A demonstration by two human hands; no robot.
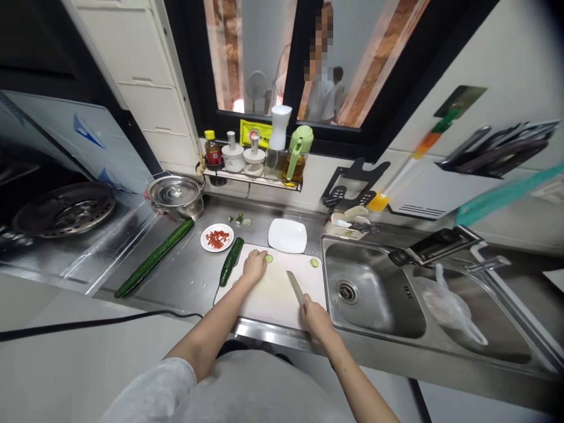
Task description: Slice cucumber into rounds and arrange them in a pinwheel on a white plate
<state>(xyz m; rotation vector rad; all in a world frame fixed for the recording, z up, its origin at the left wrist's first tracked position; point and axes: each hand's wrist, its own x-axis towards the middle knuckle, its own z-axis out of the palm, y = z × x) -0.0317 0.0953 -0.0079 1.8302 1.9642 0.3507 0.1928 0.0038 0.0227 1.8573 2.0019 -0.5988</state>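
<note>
My right hand (316, 317) is closed around the handle of a kitchen knife (295, 286), its blade angled up and left over the white cutting board (282, 305). On the board's upper left, my left hand (254, 266) has its fingers curled over a cucumber piece (268, 258); a pale green cut face shows at the fingertips, and the rest is hidden. Cucumber slices (314, 262) lie at the board's upper right corner. A length of dark green cucumber (231, 261) rests along the board's left edge. Behind the board sits a white square plate (287, 235).
A whole cucumber (154, 258) lies on the steel counter at left. Chopped red pieces fill a small white plate (229, 239). Cucumber scraps (239, 219) lie behind it. A lidded pot (178, 194) stands back left; the sink (374, 294) adjoins the board's right side.
</note>
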